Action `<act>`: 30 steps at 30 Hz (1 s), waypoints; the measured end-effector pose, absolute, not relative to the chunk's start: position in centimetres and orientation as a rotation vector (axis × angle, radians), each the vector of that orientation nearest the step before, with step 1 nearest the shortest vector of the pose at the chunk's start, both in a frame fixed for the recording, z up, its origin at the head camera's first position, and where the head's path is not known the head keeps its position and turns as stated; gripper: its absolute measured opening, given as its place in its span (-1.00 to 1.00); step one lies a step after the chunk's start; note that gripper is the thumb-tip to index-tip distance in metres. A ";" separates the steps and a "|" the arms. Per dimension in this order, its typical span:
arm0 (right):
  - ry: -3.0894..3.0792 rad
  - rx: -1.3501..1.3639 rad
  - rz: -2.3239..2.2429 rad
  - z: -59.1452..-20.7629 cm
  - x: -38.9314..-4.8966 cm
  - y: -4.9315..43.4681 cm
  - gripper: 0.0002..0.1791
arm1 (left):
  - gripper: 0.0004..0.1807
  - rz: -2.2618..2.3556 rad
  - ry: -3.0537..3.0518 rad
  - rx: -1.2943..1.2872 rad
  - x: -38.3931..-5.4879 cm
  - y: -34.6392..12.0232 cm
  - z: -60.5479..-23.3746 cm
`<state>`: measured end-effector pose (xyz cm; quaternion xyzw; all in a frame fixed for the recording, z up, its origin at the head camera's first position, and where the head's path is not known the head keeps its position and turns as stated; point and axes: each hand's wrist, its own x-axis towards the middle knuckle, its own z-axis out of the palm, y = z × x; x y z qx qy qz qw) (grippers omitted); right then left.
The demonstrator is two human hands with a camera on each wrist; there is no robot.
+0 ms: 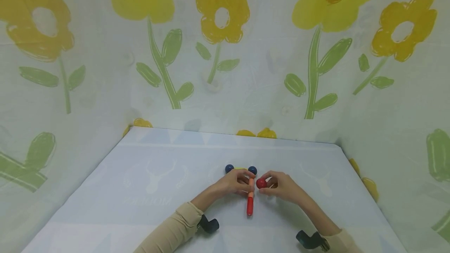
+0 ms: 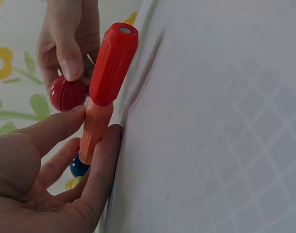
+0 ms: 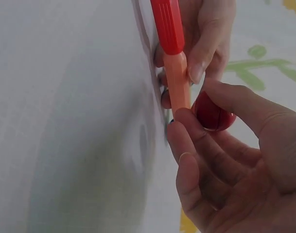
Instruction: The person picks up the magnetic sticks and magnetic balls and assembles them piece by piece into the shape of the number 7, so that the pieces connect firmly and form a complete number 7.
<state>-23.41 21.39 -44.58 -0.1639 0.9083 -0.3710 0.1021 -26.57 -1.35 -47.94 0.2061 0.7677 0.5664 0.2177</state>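
My left hand (image 1: 232,183) pinches an orange magnetic rod (image 2: 95,127) between thumb and fingers. A red magnetic rod (image 1: 250,207) continues end to end from the orange one, pointing toward me, with a small metal disc at its free end. Beside them my right hand (image 1: 284,187) holds a glossy red ball (image 1: 261,183) with a seam, pinched by thumb and fingers. In both wrist views the ball sits right by the orange rod, near where it meets the red one. Beyond the left hand lie two dark blue balls (image 1: 229,168) with a yellow rod (image 1: 240,168) between them, partly hidden.
The pieces are on a table (image 1: 147,214) with a pale cloth. Flower-printed fabric (image 1: 246,97) rises behind the table and along both sides. A dark wrist mount (image 1: 209,225) shows at the left sleeve, another dark mount (image 1: 309,240) at the right.
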 end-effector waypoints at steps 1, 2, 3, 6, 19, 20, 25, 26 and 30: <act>2.685 -0.487 -1.087 -44.6 -23.3 21.4 -0.57 | -0.59 1.571 2.122 0.573 -26.5 -1.4 -47.9; 2.684 -0.487 -1.082 -44.6 -23.2 21.4 -0.58 | -0.59 1.571 2.120 0.575 -26.6 -1.4 -47.9; 2.684 -0.489 -1.077 -44.7 -23.1 21.4 -0.58 | -0.58 1.573 2.116 0.575 -26.6 -1.4 -47.9; 2.674 -0.501 -1.072 -44.8 -22.8 21.4 -0.59 | -0.58 1.569 2.122 0.577 -26.6 -1.4 -47.9; 2.608 -0.620 -1.050 -44.7 -21.4 21.2 -0.67 | -0.58 1.534 2.181 0.567 -26.4 -1.3 -47.7; 2.601 -0.624 -1.049 -44.7 -21.3 21.1 -0.67 | -0.57 1.531 2.182 0.567 -26.4 -1.4 -47.8; 2.562 -0.663 -1.036 -44.5 -20.6 20.9 -0.67 | -0.57 1.537 2.172 0.577 -26.4 -1.4 -47.7; 2.559 -0.675 -1.027 -44.5 -20.5 20.9 -0.67 | -0.57 1.535 2.173 0.579 -26.4 -1.4 -47.7; 2.544 -0.698 -1.001 -44.4 -20.0 20.8 -0.67 | -0.57 1.526 2.185 0.587 -26.5 -1.4 -47.7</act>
